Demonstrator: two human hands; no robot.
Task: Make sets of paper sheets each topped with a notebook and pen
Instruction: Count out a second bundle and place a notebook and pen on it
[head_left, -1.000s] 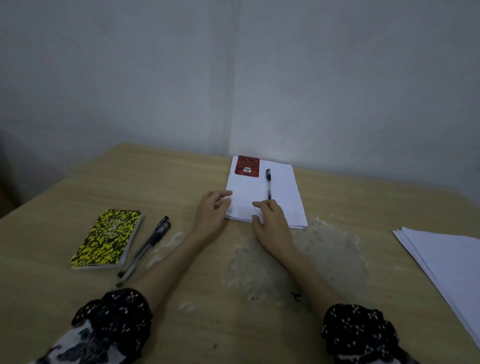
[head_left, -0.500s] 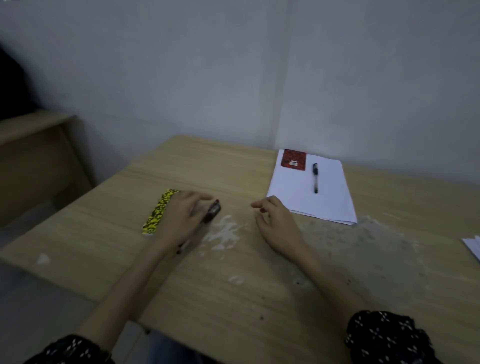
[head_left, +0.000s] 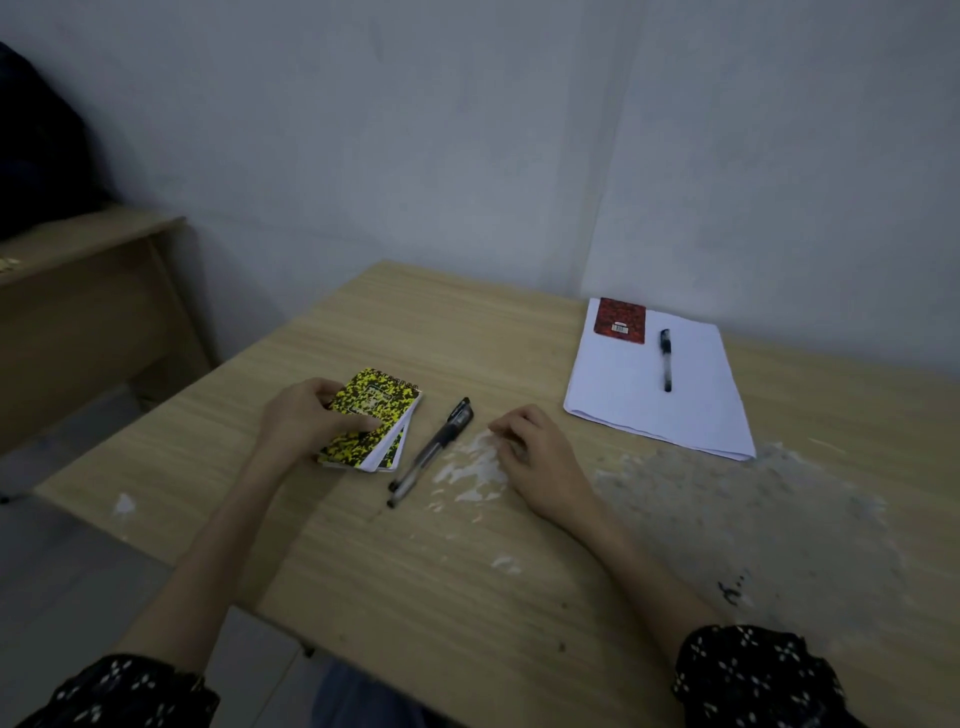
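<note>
Left hand grips my yellow notebook; right hand rests loose, holding nothing. Set 1's done; next I'd need fresh sheets before the pen.

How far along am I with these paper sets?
One set looks done: the paper stack carries the red notebook and a pen. Your left hand grips the yellow notebook; the loose pens lie beside it. No second paper stack is in view.
</note>
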